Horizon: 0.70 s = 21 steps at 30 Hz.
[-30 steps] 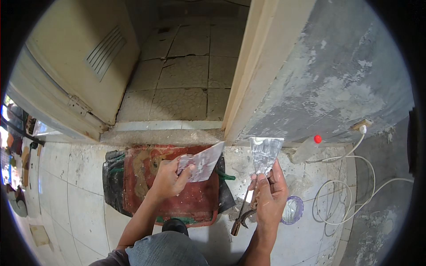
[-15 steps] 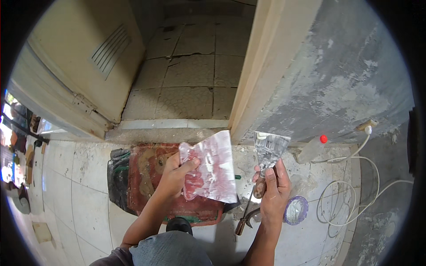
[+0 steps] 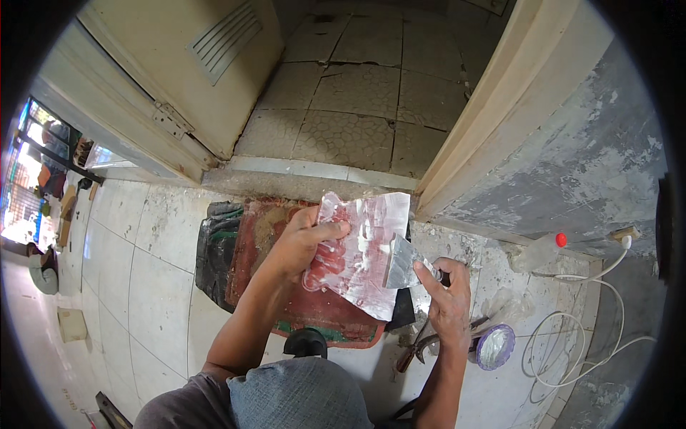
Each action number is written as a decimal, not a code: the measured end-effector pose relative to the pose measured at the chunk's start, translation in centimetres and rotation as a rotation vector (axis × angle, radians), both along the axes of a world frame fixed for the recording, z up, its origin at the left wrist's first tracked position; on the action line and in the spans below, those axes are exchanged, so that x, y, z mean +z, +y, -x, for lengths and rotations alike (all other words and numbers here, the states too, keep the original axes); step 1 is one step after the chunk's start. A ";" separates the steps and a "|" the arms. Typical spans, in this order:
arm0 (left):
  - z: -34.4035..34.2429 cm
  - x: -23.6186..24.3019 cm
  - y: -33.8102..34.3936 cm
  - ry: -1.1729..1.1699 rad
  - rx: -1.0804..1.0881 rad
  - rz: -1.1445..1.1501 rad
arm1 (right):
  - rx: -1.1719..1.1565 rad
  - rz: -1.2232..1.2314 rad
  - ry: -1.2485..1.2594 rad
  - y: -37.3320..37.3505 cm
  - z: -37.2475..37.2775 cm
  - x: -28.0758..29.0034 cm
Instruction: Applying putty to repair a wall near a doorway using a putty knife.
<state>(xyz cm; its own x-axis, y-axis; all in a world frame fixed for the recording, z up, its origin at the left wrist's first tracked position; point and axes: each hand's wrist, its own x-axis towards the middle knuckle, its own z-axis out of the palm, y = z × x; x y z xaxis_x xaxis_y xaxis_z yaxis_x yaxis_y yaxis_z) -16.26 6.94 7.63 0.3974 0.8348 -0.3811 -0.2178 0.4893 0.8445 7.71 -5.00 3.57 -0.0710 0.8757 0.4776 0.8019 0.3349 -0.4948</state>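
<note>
My left hand [image 3: 299,247] grips a wide red putty spreader [image 3: 368,247] by its near-left end, the thumb lying on top. White paste is smeared across its face and pale straight edge. In my right hand [image 3: 450,304] is a putty knife [image 3: 404,264] with a grey, paste-marked metal blade, its tip laid against the spreader's right edge. Fingers mostly hide the knife's handle. Below the hands lies a stained red plastic piece [image 3: 314,314] over black sheeting [image 3: 214,261].
A hammer [image 3: 421,347] and a purple-rimmed tub [image 3: 494,348] are on the tiles by my right forearm. A red-capped clear bottle [image 3: 539,254] and a coiled white cable [image 3: 532,350] lie near the patchy grey wall [image 3: 564,179]. Ahead is a doorway with a cream door [image 3: 207,86].
My right hand has turned the putty knife from upright to pointing left and brought its blade against the spreader. The view has shifted, and the spreader now sits farther right and slightly higher.
</note>
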 end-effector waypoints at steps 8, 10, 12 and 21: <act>2.1 -1.0 1.7 0.035 0.103 -0.102 | -0.048 0.092 -0.044 -0.5 -1.3 -1.8; 2.9 -1.3 2.2 0.045 0.123 -0.153 | -0.094 0.105 0.082 -0.7 -1.2 -1.9; 3.1 -1.5 2.2 0.038 0.176 -0.224 | -0.146 0.223 0.612 -0.8 0.0 -0.8; 1.6 -1.7 1.4 0.037 0.255 -0.250 | -0.337 0.204 0.440 -0.7 4.0 4.5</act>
